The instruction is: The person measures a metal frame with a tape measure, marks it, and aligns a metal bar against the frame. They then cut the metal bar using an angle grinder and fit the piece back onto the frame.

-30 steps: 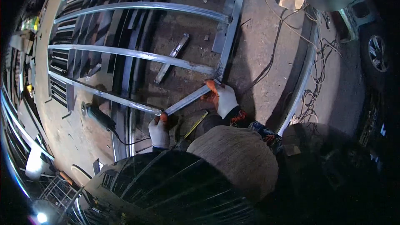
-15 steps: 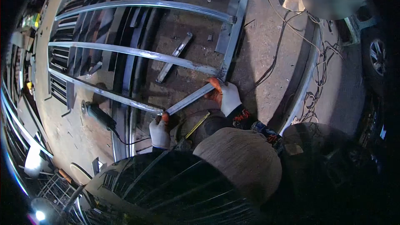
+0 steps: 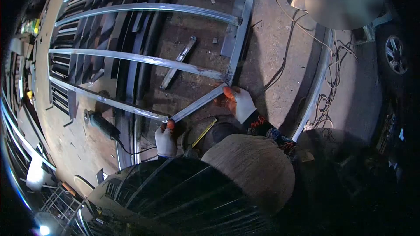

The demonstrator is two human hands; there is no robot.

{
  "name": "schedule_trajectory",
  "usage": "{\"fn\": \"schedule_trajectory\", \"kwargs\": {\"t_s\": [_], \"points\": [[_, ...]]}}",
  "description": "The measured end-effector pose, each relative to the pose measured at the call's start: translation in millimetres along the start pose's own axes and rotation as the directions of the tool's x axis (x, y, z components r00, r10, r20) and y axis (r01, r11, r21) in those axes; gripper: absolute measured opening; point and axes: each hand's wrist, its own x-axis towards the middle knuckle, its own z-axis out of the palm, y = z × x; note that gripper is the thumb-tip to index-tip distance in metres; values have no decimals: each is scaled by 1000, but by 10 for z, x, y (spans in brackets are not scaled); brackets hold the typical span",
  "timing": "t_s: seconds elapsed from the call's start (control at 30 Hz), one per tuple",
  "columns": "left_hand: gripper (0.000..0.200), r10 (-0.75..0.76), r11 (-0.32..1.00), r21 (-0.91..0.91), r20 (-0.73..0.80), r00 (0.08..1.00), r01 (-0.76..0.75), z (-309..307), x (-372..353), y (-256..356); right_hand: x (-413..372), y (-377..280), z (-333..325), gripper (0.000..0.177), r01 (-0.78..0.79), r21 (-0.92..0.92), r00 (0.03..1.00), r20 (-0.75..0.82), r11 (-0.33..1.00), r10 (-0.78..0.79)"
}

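A short square metal tube (image 3: 199,102) lies at a slant between the ends of two long bars of a metal frame (image 3: 144,58). My left hand (image 3: 166,140), in a white glove with orange fingertips, is closed at the tube's lower end, where it meets the nearest bar (image 3: 113,102). My right hand (image 3: 239,103), gloved alike, pinches the tube's upper end close to the frame's side rail (image 3: 240,39). A tape measure's yellow blade (image 3: 204,133) shows between my hands, near my knee. Some fingers of both hands are hidden.
An angle grinder (image 3: 104,126) with a cord lies left of the frame. A loose metal piece (image 3: 178,63) rests on the ground inside the frame. Tangled cables (image 3: 326,100) run along the right beside a long metal bar (image 3: 313,105). A car wheel (image 3: 396,55) stands at far right.
The view has shifted slightly, moving the scene a little to the left. My right hand's fingers have shifted a little on the tube's upper end. My left hand keeps its place.
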Motion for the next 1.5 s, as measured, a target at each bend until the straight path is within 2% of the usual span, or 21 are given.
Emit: {"fn": "schedule_trajectory", "kwargs": {"t_s": [0.07,0.13,0.17,0.2,0.27,0.37,0.43,0.57,0.67,0.77,0.83,0.87,0.9,0.93,1.0,1.07,1.13,1.2,1.33,1.4,1.5], "points": [[28,-12,998,-56,17,1000,12,11,17,-18,12,-20,-14,29,-5,-15,999,-43,1000,4],[29,-23,948,-313,102,995,54,39,8,-63,-27,-95,49,27,6,-46,1000,14,999,-5],[29,-26,947,-315,97,995,55,21,0,-76,-38,-133,77,27,0,-49,1000,14,999,1],[29,-42,985,-165,33,999,47,92,-70,102,-43,-175,102,27,-20,-56,999,28,998,21],[29,-46,999,-24,-43,998,45,104,-90,119,-19,-193,46,27,-46,-78,997,52,996,51],[32,24,994,-105,-4,1000,-25,-10,25,-75,16,-113,-54,25,-71,20,993,98,997,69],[33,37,992,-121,3,999,-37,-24,33,-125,-46,-109,30,22,-152,27,988,-12,988,153],[32,-52,997,-56,-26,998,50,-111,84,-238,-9,-21,15,19,-119,77,992,-30,990,122],[33,-4,988,-155,33,999,9,-124,72,-268,6,-30,13,18,-112,79,993,-22,991,114],[34,27,962,-274,73,997,-5,-24,-14,-113,-12,-117,123,18,-92,23,995,-31,995,93],[30,-36,960,-273,81,996,57,34,-68,-2,-67,-161,136,26,-105,-107,994,-37,989,102],[29,-61,955,-285,89,994,84,56,-100,57,-51,-199,172,26,-132,-109,991,-12,985,131],[28,-77,942,-318,98,992,105,30,-146,112,-42,-217,197,27,-139,-150,990,-10,979,139],[31,-58,866,-475,213,975,155,-60,-97,-74,-30,-200,162,28,-150,-190,989,-8,970,151],[45,-32,771,-585,359,933,251,-17,-167,113,241,75,-362,28,-120,-120,984,115,985,134],[42,121,743,-632,452,884,221,-81,-116,-48,170,-27,-215,28,-123,-150,987,89,981,137],[36,117,698,-678,425,897,230,-121,-116,-123,198,-8,-297,34,-143,-163,976,140,976,166],[32,127,650,-720,420,899,244,-81,-75,-155,192,1,-291,34,-86,-144,988,117,986,103],[29,47,639,-727,363,931,252,26,-51,-207,120,-42,-130,24,-111,-36,988,103,993,114],[34,33,643,-728,337,941,238,4,-20,-284,116,-74,-116,22,-115,-97,989,84,989,124],[30,116,562,-779,407,906,278,-13,-17,-331,128,-107,-136,21,-130,-150,985,92,980,144]]}}
